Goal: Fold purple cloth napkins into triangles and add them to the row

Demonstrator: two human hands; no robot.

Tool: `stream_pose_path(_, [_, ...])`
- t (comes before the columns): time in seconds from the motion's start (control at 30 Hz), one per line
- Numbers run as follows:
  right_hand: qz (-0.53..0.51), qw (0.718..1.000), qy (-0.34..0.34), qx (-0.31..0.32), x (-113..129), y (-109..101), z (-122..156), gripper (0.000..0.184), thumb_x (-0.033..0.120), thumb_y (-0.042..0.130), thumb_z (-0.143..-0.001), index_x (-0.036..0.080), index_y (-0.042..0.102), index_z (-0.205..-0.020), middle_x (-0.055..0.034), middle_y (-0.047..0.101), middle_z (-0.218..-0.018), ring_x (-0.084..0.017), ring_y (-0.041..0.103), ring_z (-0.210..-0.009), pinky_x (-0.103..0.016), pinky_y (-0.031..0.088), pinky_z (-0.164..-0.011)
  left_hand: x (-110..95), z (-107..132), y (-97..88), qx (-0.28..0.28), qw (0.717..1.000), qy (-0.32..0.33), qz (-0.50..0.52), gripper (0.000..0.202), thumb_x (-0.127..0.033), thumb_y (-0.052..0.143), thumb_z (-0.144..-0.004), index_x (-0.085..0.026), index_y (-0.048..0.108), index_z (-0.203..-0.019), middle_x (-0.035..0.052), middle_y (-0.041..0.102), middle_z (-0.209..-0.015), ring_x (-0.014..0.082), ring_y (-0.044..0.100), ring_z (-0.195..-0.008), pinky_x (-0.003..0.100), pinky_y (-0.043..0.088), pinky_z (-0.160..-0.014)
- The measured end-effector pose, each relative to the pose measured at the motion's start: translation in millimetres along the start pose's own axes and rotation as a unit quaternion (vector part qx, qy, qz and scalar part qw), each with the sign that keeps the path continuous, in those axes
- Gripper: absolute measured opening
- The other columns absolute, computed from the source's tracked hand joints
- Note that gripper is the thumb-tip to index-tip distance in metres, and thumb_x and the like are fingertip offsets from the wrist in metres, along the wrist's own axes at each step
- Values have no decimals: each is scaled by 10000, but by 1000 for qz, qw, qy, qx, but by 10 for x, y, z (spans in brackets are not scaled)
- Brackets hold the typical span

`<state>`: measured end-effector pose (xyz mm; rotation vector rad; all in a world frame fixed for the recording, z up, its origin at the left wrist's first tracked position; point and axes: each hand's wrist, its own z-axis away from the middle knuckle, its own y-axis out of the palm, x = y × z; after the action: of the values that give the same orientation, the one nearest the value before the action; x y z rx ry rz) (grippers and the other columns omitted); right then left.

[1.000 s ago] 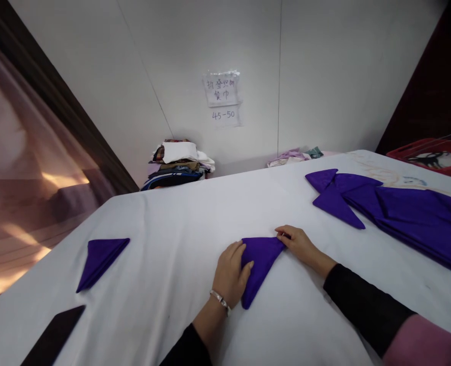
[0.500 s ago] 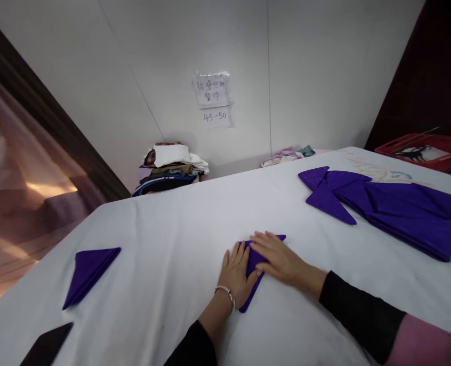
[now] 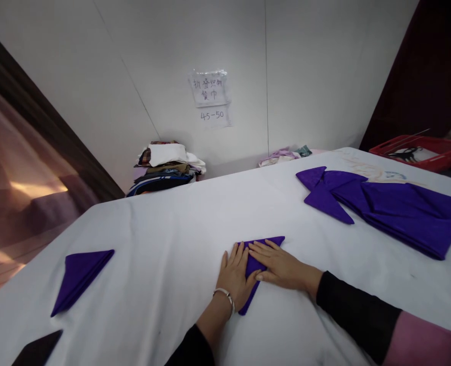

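Observation:
A purple cloth napkin (image 3: 254, 265), folded into a triangle, lies on the white-covered table (image 3: 164, 264) before me. My left hand (image 3: 236, 278) rests flat on its left side, fingers stretched out. Across its right part lies my right hand (image 3: 280, 265), also flat with the fingers extended, its thumb close to the left thumb. Both palms hide much of the cloth; the far right tip and the near tip show. Another folded purple napkin (image 3: 81, 278) lies apart at the left.
Several purple napkins (image 3: 404, 211) lie piled at the right. A red basket (image 3: 434, 161) with dark items stands at the far right. Beyond the table's far edge are a stack of folded clothes (image 3: 168, 168) and a wall sign (image 3: 210, 96). A dark flat object (image 3: 38, 348) lies near left.
My right hand has moved slightly down and toward me over the napkin, uncovering more of its far edge. My left hand stays in place. The view has shifted a little.

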<state>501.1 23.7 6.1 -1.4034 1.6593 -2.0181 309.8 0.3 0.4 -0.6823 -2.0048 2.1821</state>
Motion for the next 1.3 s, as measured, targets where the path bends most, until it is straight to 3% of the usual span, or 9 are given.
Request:
stream_pose_path(0.2, [38, 999, 19, 7, -45, -61, 22, 679, 578, 340, -875, 189, 233, -1421, -106, 248, -1470, -232, 158, -1365, -439, 57, -1105, -13, 7, -10, 7, 1000, -4, -15, 692, -568, 219, -876, -125, 221, -1409, 91, 188, -1495, 242, 87, -1380, 506, 112, -1110])
stream_pose_path(0.43, [47, 995, 87, -9, -289, -135, 99, 641, 566, 305, -890, 227, 208, -1425, -68, 202, -1486, -222, 143, -1369, -446, 57, -1102, -39, 29, -48, 13, 1000, -9, -7, 714, -589, 203, -867, -124, 224, -1408, 87, 162, -1499, 244, 74, -1381, 509, 96, -1110])
stream_pose_path(0.53, [42, 995, 86, -24, -371, -129, 114, 603, 539, 315, -899, 235, 243, -1415, -54, 240, -1477, -218, 172, -1362, -448, 65, -1103, -42, 39, -52, 16, 1000, -10, -1, 710, -581, 211, -867, -123, 217, -1410, 84, 156, -1500, 241, 64, -1382, 505, 89, -1112])
stream_pose_path(0.73, [33, 984, 75, -159, -482, -97, 77, 409, 429, 378, -915, 215, 567, -1207, -74, 580, -1234, -214, 474, -1172, -406, 304, -1019, -39, 38, -48, 15, 1000, -11, 5, 702, -569, 228, -868, -125, 211, -1412, 78, 143, -1503, 238, 59, -1382, 495, 81, -1116])
stream_pose_path(0.83, [29, 976, 59, -210, -479, -103, 34, 303, 342, 425, -910, 207, 655, -1053, -78, 645, -1079, -203, 545, -1015, -361, 395, -913, -35, 30, -38, 14, 1000, -12, 2, 701, -571, 228, -867, -131, 214, -1412, 73, 149, -1501, 240, 59, -1382, 494, 86, -1115])
stream_pose_path(0.97, [51, 978, 56, -193, -387, -157, -16, 221, 254, 491, -874, 202, 657, -1010, -68, 637, -980, -195, 533, -920, -329, 403, -835, -10, 21, -3, 4, 1000, -12, -10, 687, -565, 231, -870, -140, 226, -1409, 68, 167, -1496, 239, 83, -1380, 493, 97, -1114])
stream_pose_path(1.17, [69, 980, 124, -138, -285, -254, -61, 145, 216, 564, -798, 185, 656, -905, -57, 618, -887, -182, 523, -850, -299, 365, -801, 123, -46, 89, -8, 1000, -8, -20, 634, -519, 259, -878, -156, 256, -1399, 61, 201, -1482, 243, 114, -1374, 507, 125, -1105])
stream_pose_path(1.3, [70, 977, 146, -138, -255, -267, -55, 116, 205, 577, -758, 186, 641, -853, -38, 623, -892, -162, 531, -849, -256, 367, -775, 242, -112, 186, -30, 999, 0, -19, 588, -480, 284, -877, -185, 303, -1385, 46, 233, -1472, 239, 150, -1367, 521, 162, -1093])
